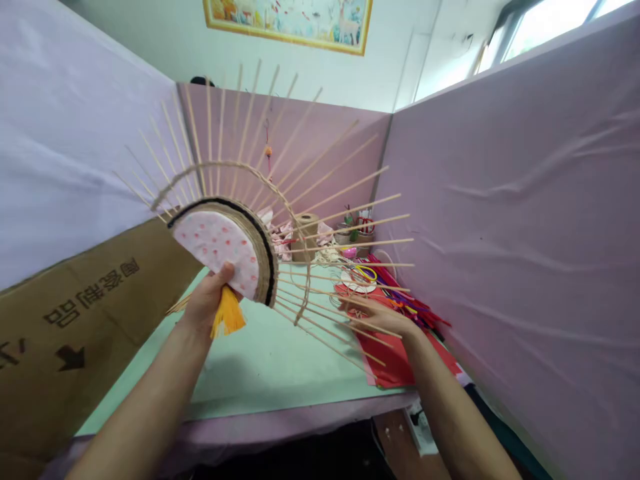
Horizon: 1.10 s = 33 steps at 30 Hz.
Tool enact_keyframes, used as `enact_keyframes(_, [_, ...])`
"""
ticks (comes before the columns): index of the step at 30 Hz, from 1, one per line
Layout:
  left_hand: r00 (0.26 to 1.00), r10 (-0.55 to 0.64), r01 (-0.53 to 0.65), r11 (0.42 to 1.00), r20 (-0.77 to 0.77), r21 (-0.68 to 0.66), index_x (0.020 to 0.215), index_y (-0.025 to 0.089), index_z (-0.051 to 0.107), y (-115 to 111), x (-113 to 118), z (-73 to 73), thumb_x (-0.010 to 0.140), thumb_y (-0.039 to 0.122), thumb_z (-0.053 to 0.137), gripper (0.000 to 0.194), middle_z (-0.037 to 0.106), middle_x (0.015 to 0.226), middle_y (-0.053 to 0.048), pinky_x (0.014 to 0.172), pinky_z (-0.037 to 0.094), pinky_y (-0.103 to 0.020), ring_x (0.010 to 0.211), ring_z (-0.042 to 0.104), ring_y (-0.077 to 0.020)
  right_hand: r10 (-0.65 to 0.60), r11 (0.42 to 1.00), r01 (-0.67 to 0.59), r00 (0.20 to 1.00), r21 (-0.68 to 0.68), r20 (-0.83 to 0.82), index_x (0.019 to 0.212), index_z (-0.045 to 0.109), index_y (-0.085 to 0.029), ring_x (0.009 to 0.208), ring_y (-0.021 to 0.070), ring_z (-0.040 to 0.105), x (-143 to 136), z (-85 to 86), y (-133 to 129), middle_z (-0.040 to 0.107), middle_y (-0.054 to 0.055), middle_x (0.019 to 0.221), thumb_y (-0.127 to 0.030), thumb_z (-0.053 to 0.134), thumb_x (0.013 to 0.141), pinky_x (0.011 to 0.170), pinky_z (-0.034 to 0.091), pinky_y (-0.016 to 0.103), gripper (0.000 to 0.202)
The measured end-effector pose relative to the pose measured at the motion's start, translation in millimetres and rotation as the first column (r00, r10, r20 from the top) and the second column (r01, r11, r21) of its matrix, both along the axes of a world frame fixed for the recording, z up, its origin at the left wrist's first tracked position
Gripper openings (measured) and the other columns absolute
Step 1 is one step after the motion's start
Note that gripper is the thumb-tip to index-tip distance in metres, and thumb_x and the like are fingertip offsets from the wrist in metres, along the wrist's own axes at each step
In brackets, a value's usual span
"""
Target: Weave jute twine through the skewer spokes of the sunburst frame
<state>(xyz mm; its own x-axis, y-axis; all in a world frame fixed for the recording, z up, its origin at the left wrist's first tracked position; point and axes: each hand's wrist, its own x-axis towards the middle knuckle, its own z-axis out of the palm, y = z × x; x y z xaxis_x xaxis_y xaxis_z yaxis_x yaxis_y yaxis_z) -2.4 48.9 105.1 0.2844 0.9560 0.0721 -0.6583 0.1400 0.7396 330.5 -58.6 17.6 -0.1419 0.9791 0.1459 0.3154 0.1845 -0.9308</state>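
A fan-shaped piece (220,243) has a half-round centre of pale cloth with pink spots, a black and brown woven rim, and many thin wooden sticks spreading outward. A twisted cord arc (260,175) runs across the sticks. My left hand (207,300) grips the piece at its lower edge, thumb on the cloth, and a yellow tassel (229,313) hangs beside it. Behind the lower right sticks, my right hand (375,315) reaches over red sheets (393,363), near a white round item (359,281). Sticks partly cover its fingers, and whether they hold anything is unclear.
A cardboard panel (100,327) leans along the left of the green table (270,360). At the back are a brown twine spool (304,240) and small pots (365,237). Coloured pipe cleaners (420,307) lie at the right, by the pink partition (525,220).
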Motion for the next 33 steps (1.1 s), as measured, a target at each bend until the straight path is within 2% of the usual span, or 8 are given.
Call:
enact_keyframes(2, [1.000, -0.005, 0.005, 1.000, -0.004, -0.014, 0.098, 0.012, 0.062, 0.4, 8.1, -14.5, 0.066, 0.021, 0.077, 0.036, 0.074, 0.085, -0.007, 0.090, 0.054, -0.032, 0.101, 0.066, -0.0259, 0.082, 0.996, -0.083, 0.995, 0.015, 0.056, 0.130, 0.052, -0.028, 0.129, 0.0242, 0.043, -1.7, 10.8, -3.7, 0.049, 0.006, 0.139, -0.040, 0.076, 0.068, 0.105, 0.036, 0.040, 0.068])
enact_keyframes(4, [0.999, -0.031, 0.031, 0.999, -0.012, -0.043, 0.097, 0.012, 0.062, -0.3, 16.6, -30.1, 0.064, 0.020, 0.079, 0.038, 0.074, 0.084, -0.007, 0.088, 0.055, -0.033, 0.097, 0.067, -0.0263, 0.094, 0.994, -0.088, 0.990, 0.061, -0.110, 0.133, 0.047, -0.031, 0.137, 0.0236, 0.033, -12.3, 21.4, -1.9, 0.041, 0.004, 0.146, -0.041, 0.074, 0.071, 0.112, 0.026, 0.042, 0.068])
enact_keyframes(8, [0.994, -0.106, 0.101, 0.988, -0.032, -0.117, 0.099, 0.013, 0.061, -1.8, 27.6, -60.5, 0.063, 0.017, 0.079, 0.041, 0.074, 0.088, -0.008, 0.088, 0.055, -0.035, 0.097, 0.068, -0.0266, 0.138, 0.986, -0.091, 0.912, 0.138, -0.386, 0.129, 0.050, -0.032, 0.129, 0.0246, 0.044, -50.0, 35.1, 10.5, 0.049, 0.004, 0.139, -0.037, 0.071, 0.072, 0.106, 0.034, 0.044, 0.060])
enact_keyframes(12, [0.988, -0.149, 0.140, 0.977, -0.047, -0.161, 0.113, 0.012, 0.057, -0.3, 30.2, -81.3, 0.067, 0.015, 0.076, 0.049, 0.073, 0.093, -0.011, 0.090, 0.054, -0.036, 0.098, 0.067, -0.0266, 0.076, 0.997, -0.060, 0.902, 0.052, -0.425, 0.116, 0.059, -0.027, 0.095, 0.0191, 0.062, -77.9, 29.1, 20.9, 0.067, 0.004, 0.104, -0.027, 0.071, 0.071, 0.086, 0.046, 0.036, 0.046])
enact_keyframes(16, [0.991, -0.125, 0.113, 0.976, -0.053, -0.186, 0.121, 0.013, 0.053, 1.0, 29.4, -87.1, 0.070, 0.013, 0.074, 0.056, 0.074, 0.092, -0.010, 0.089, 0.055, -0.033, 0.095, 0.068, -0.0247, -0.184, 0.976, 0.215, 0.885, 0.025, -0.429, 0.098, 0.066, -0.022, 0.056, 0.0090, 0.050, -71.2, 8.9, 17.3, 0.058, -0.004, 0.064, -0.028, 0.068, 0.072, 0.057, 0.041, 0.024, 0.027])
enact_keyframes(20, [0.993, -0.098, 0.085, 0.981, -0.065, -0.173, 0.122, 0.014, 0.053, 1.8, 27.3, -87.2, 0.070, 0.014, 0.074, 0.056, 0.073, 0.095, -0.009, 0.086, 0.056, -0.031, 0.092, 0.069, -0.0231, -0.335, 0.931, 0.364, 0.871, 0.015, -0.360, 0.087, 0.067, -0.020, 0.060, 0.0091, 0.052, -34.6, 3.1, -9.5, 0.063, 0.000, 0.077, -0.034, 0.071, 0.072, 0.056, 0.040, 0.023, 0.021])
enact_keyframes(26, [0.989, -0.076, 0.058, 0.988, -0.124, -0.146, 0.117, 0.014, 0.057, 5.6, 24.5, -92.4, 0.069, 0.013, 0.074, 0.051, 0.074, 0.092, -0.008, 0.077, 0.058, -0.025, 0.083, 0.071, -0.0196, -0.501, 0.846, 0.530, 0.828, 0.060, -0.250, 0.084, 0.066, -0.020, 0.050, 0.0090, 0.049, 18.1, 24.1, -45.1, 0.058, -0.004, 0.057, -0.037, 0.072, 0.071, 0.050, 0.038, 0.022, 0.022])
enact_keyframes(33, [0.977, -0.072, 0.036, 0.984, -0.200, -0.175, 0.106, 0.013, 0.060, 3.7, 23.3, -91.2, 0.076, 0.006, 0.063, 0.030, 0.073, 0.088, -0.007, 0.071, 0.059, -0.027, 0.075, 0.071, -0.0182, -0.543, 0.767, 0.597, 0.799, 0.236, -0.257, 0.081, 0.065, -0.021, 0.056, 0.0092, 0.052, 16.5, 53.7, -50.7, 0.060, -0.003, 0.063, -0.036, 0.069, 0.075, 0.055, 0.041, 0.021, 0.017])
